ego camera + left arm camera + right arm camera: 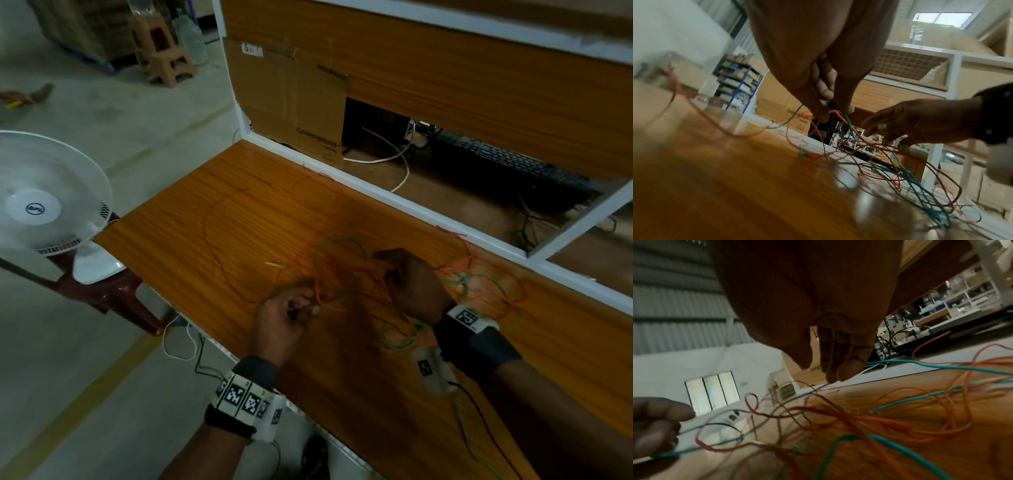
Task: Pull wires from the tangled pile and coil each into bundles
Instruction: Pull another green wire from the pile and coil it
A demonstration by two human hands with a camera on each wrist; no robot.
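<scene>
A tangled pile of thin orange, green and red wires [463, 278] lies on the wooden table [239, 192], spreading from its middle to the right. My left hand [308, 306] is at the pile's left edge. There it pinches a green and an orange wire [835, 112] between thumb and fingertips and lifts them off the table. The right hand [390, 270] hovers over the middle of the tangle [869, 418]. Its fingers [840, 368] hang down loosely with the thumb apart, their tips at the strands. A long red wire [209, 240] loops out to the left.
A white table fan [44, 192] stands on a dark red stool [113, 294] off the table's left end. A cardboard box [291, 99] leans behind the far edge. Beyond the white frame lie a keyboard [507, 161] and white cables. A yellow wire end [274, 264] lies near the left hand.
</scene>
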